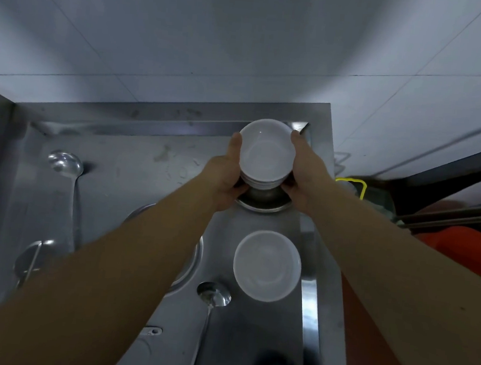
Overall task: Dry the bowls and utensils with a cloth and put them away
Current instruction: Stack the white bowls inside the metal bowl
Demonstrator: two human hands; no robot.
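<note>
Bowls: one stack [266, 158] gripped by both hands [225, 178] [306, 176]; one loose bowl [267, 266]; two ladles [66, 164] [213, 295].

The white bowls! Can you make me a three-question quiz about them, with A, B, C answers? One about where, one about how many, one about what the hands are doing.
1. Where is the single white bowl?
A. Nearer the person than the held stack
B. On the tiled wall
C. Inside the orange bin

2. How many metal ladles lie on the steel counter?
A. None
B. Two
C. Five

3. What are the hands doing?
A. Both hang empty
B. Only one holds a spoon
C. Both hold the stack of white bowls

Answers:
1 A: it sits on the counter below the stack in the picture.
2 B: one ladle at left, another ladle by the single bowl.
3 C: the left hand and right hand grip opposite sides of the stack.
</note>
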